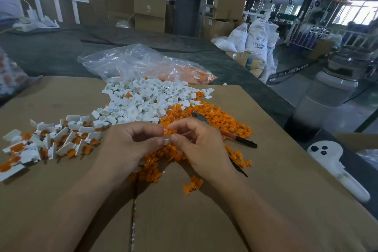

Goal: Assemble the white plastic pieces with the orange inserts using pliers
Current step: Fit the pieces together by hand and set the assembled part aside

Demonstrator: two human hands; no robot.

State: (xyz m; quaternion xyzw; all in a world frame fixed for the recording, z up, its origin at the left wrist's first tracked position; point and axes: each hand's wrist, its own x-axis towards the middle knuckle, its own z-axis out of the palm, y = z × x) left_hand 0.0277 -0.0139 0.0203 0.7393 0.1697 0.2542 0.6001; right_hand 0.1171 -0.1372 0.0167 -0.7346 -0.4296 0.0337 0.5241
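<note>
At frame centre, a white piece (167, 141) is pinched by the curled left hand (131, 145) and an orange insert (170, 132) by the right hand (197, 147). The two parts are held touching. Pliers (235, 138) are laid just right on the orange pile (221, 120). A white pile (143, 98) is heaped beyond.

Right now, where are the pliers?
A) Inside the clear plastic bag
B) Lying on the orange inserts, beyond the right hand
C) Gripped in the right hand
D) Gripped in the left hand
B: the pliers lie untouched on the pile of orange inserts, while the left hand and right hand together pinch one orange insert and a white piece.
</note>
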